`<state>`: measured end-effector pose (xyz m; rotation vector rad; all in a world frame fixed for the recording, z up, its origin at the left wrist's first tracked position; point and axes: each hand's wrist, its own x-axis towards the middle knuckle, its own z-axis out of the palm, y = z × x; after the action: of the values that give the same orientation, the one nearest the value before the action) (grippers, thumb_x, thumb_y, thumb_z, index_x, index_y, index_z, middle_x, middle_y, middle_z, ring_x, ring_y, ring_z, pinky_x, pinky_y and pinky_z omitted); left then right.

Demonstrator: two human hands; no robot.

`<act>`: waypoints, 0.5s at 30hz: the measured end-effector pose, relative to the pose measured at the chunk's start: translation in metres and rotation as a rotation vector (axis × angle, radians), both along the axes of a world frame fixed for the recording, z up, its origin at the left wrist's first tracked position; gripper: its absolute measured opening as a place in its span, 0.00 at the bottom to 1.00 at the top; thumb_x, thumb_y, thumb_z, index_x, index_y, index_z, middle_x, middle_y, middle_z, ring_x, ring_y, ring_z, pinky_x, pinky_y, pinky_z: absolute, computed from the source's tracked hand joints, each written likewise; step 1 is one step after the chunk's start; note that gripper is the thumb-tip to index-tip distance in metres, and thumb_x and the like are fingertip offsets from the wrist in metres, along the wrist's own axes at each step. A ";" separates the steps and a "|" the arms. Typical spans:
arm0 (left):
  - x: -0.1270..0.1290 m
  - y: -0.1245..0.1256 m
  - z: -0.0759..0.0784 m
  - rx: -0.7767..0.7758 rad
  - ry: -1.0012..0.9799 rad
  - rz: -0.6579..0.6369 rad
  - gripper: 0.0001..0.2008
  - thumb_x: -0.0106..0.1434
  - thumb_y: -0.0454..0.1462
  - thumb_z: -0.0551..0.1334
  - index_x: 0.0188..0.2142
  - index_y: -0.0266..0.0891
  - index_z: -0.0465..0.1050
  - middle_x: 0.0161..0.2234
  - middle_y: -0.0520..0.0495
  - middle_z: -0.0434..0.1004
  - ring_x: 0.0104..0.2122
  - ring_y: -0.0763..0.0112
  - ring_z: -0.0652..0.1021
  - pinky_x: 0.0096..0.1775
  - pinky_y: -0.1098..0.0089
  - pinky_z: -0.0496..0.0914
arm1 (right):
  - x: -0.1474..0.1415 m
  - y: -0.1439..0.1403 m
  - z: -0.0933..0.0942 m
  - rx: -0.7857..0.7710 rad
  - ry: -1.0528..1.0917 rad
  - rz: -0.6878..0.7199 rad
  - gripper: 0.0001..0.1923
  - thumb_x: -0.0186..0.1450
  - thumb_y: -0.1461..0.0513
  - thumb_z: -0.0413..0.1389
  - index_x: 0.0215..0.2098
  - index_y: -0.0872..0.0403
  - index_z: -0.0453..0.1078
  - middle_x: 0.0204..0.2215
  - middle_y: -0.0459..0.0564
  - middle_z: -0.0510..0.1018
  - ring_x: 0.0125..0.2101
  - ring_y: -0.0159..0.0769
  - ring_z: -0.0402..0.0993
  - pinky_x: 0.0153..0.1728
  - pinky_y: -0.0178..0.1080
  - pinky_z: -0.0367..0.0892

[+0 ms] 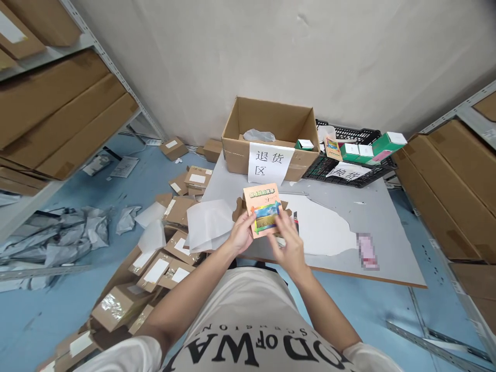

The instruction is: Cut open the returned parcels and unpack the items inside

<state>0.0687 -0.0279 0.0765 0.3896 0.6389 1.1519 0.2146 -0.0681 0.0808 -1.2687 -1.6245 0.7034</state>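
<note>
A small peach-coloured booklet (265, 211) with a landscape picture on its cover is held up over the near edge of the table, cover facing me. My left hand (242, 233) grips its lower left edge, thumb in front. Over the lower right part of the cover, my right hand (287, 242) has its fingers spread; whether they press on it I cannot tell. Behind the booklet, torn brown cardboard is partly hidden. A dark and red object (296, 221), its kind unclear, shows just beyond my right fingers.
A large open carton (237, 161) with a paper sign stands at the table's back. Beside it, a black crate (321, 173) holds green-and-white boxes and a similar booklet. White sheet material (327, 227) lies on the grey table. Several small cartons (157, 271) are piled at left; shelves flank both sides.
</note>
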 end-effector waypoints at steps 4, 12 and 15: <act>-0.013 0.005 -0.004 -0.026 -0.044 -0.105 0.15 0.61 0.34 0.61 0.48 0.34 0.69 0.46 0.39 0.77 0.48 0.55 0.75 0.53 0.52 0.65 | 0.020 0.010 -0.009 -0.364 0.515 -0.104 0.36 0.56 0.54 0.61 0.61 0.49 0.59 0.57 0.54 0.67 0.57 0.48 0.63 0.53 0.54 0.64; -0.011 0.011 -0.016 -0.026 -0.037 -0.189 0.13 0.63 0.33 0.59 0.47 0.33 0.69 0.45 0.38 0.77 0.46 0.57 0.77 0.52 0.53 0.67 | 0.026 0.014 -0.017 -0.745 0.898 -0.012 0.21 0.51 0.54 0.66 0.42 0.53 0.75 0.35 0.49 0.81 0.31 0.34 0.79 0.34 0.36 0.76; -0.009 0.013 -0.016 -0.043 -0.032 -0.197 0.13 0.63 0.33 0.59 0.47 0.32 0.70 0.45 0.37 0.77 0.46 0.57 0.77 0.52 0.54 0.67 | 0.026 0.014 -0.016 -0.759 0.929 -0.004 0.22 0.51 0.55 0.66 0.43 0.52 0.74 0.36 0.49 0.81 0.32 0.35 0.79 0.32 0.35 0.77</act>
<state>0.0599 -0.0148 0.0608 0.3875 0.5828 0.9535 0.2403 -0.0536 0.0644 -1.1376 -0.5832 1.6946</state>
